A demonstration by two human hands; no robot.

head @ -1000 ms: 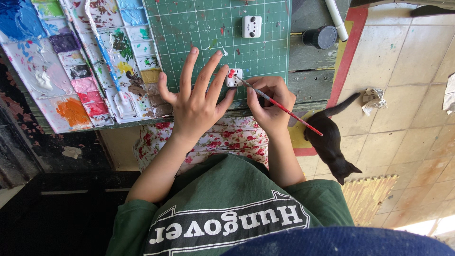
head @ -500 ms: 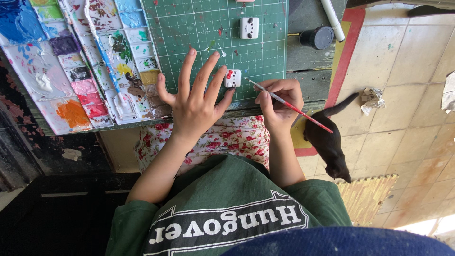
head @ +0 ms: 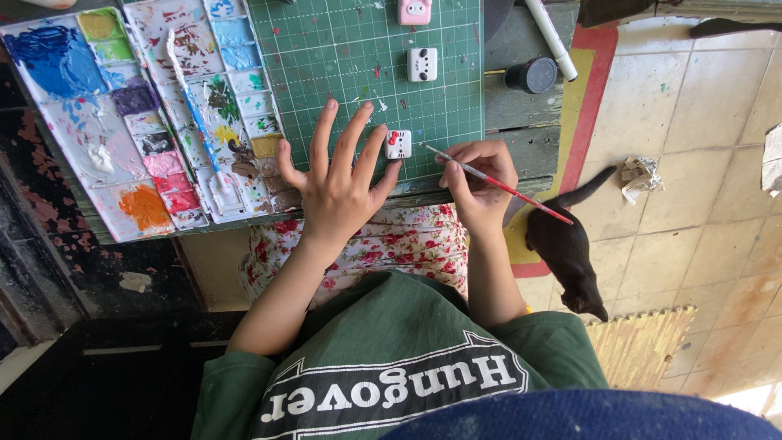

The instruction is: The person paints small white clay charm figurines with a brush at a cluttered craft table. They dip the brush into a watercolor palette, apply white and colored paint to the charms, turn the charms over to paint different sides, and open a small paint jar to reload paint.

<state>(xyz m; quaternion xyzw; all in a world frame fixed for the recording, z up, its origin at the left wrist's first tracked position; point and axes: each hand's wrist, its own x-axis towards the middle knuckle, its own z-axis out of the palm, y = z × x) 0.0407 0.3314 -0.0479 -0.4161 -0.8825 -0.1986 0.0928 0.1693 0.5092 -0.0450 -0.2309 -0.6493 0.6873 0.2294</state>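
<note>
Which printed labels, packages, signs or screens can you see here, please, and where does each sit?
Shirt print: on the person's dark green shirt, bottom centre; a black arched panel with a white outline and white lettering.
Cutting mat: on the table above both hands; green, printed with a pale grid.
No packages, signs or screens in view.

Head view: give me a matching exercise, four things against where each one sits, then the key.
Things:
1. small white block
2. red-handled brush
3. black cat
4. paint palette

Places:
A. on the tiled floor beside the table
B. in the right hand
C. left of the green cutting mat
D. on the mat at the left hand fingertips

Pairs: 1-D, 2-B, 3-A, 4-C
</note>
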